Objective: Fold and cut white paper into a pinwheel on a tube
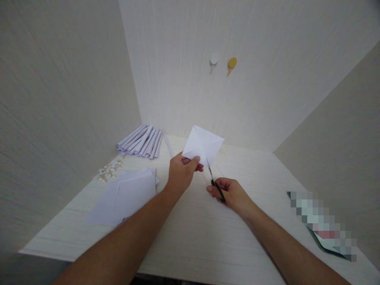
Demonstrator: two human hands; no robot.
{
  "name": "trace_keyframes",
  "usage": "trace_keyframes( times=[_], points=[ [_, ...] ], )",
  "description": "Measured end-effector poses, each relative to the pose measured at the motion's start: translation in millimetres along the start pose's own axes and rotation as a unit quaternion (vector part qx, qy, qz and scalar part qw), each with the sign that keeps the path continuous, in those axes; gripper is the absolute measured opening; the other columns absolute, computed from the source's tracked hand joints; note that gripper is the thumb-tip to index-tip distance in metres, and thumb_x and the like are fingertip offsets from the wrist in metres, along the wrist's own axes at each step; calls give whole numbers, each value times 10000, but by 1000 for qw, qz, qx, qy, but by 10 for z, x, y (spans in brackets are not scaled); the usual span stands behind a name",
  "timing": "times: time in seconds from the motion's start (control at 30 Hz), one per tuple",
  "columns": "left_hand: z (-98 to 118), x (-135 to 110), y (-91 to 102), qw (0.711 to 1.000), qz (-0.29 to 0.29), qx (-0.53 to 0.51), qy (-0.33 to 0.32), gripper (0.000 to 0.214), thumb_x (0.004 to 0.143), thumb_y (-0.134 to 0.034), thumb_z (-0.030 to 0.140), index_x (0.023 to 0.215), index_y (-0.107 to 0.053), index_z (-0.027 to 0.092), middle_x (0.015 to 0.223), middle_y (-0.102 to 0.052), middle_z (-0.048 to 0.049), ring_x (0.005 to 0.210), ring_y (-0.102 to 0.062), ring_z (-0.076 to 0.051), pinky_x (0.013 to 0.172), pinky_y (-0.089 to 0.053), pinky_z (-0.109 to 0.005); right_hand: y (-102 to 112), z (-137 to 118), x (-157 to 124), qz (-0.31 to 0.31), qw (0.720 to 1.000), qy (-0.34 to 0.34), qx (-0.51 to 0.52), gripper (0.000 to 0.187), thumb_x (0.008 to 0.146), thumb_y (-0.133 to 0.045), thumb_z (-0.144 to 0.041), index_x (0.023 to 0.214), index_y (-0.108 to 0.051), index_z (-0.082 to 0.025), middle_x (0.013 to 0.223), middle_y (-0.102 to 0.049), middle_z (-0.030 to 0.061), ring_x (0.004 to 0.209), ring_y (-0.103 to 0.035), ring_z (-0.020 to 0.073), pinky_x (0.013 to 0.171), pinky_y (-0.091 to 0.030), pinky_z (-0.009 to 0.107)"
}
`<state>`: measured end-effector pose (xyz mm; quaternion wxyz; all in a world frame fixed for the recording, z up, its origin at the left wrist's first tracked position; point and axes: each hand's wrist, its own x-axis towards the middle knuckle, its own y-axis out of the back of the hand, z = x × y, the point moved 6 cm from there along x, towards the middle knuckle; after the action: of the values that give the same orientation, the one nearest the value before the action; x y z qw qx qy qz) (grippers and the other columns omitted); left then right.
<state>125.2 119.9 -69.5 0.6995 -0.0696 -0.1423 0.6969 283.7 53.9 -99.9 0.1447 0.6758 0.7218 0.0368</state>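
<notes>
A square sheet of white paper (204, 143), marked with diagonal creases, is pinched at its lower left edge by my left hand (183, 169), thumb on top. My right hand (228, 192) grips a pair of scissors (219, 190) with black handles. Their blades point up and away from me and meet the paper at its near corner. How far the blades are parted I cannot make out. Both hands are held above the white table.
At the back left lies a row of rolled paper tubes (141, 141). Small white pieces (109, 170) are scattered near it, beside a stack of paper sheets (127, 192). A dark-edged flat object (323, 229), partly blurred, lies right. Two hooks, white (213, 60) and yellow (232, 63), are on the wall.
</notes>
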Motion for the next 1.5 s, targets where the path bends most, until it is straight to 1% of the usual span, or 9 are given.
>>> trace_keyframes(
  times=[0.23,0.33,0.47,0.6,0.77,0.9,1.13,1.33,1.5],
  points=[
    [-1,9,3,1000,-4,8,-14,150,729,-729,239,789,-668,116,582,-710,-31,503,-673,-159,550,-571,-272,13,39,17,-3,1000,-10,-19,439,685,-793,-556,623,-545,-199,458,-475,-74,405,-333,73,427,-211,251],
    [-7,10,4,1000,1,6,-8,154,723,-733,236,795,-667,117,579,-710,-31,498,-670,-160,545,-571,-274,17,42,19,-3,1000,-17,-25,447,686,-787,-568,620,-537,-202,459,-475,-73,401,-339,74,425,-223,253],
    [-3,7,-8,1000,-1,6,-4,120,728,-720,234,741,-667,126,556,-693,-20,471,-645,-142,520,-554,-254,14,26,20,-3,1000,-12,-28,454,697,-779,-573,606,-533,-202,464,-477,-67,407,-342,72,427,-230,253],
    [-10,16,-10,1000,-2,17,-1,135,735,-710,252,692,-663,133,544,-679,-15,464,-631,-136,512,-549,-253,17,45,25,-2,1000,-12,-27,466,694,-781,-583,602,-529,-203,456,-471,-69,398,-328,68,423,-220,253],
    [-35,28,-3,1000,2,28,13,139,735,-700,262,694,-670,133,551,-673,-14,469,-627,-133,513,-538,-251,27,87,29,3,1000,-10,-27,469,701,-789,-577,600,-524,-203,470,-474,-67,405,-331,67,418,-210,250],
    [-35,31,1,999,3,35,9,151,734,-704,277,699,-672,134,559,-672,-13,477,-620,-129,510,-517,-243,22,88,34,-2,1000,-7,-25,490,687,-795,-591,592,-505,-207,477,-474,-66,411,-329,68,413,-205,250],
    [-40,42,16,998,2,62,-1,166,736,-696,303,680,-669,148,549,-661,-6,472,-592,-120,496,-471,-234,16,85,40,2,999,-17,-43,503,687,-765,-626,575,-495,-216,454,-426,-77,404,-303,69,415,-195,254],
    [-51,56,23,997,2,76,-1,197,733,-687,315,621,-629,163,537,-646,-2,470,-579,-118,497,-449,-238,8,38,24,9,999,-13,-30,559,634,-798,-643,556,-429,-230,469,-477,-66,412,-319,67,422,-206,253],
    [-51,49,18,997,-2,80,2,207,737,-671,321,607,-619,169,532,-638,0,469,-569,-116,500,-445,-240,18,34,24,12,999,-10,-38,531,652,-796,-614,558,-450,-223,464,-465,-70,417,-312,67,427,-199,255]
  ],
)
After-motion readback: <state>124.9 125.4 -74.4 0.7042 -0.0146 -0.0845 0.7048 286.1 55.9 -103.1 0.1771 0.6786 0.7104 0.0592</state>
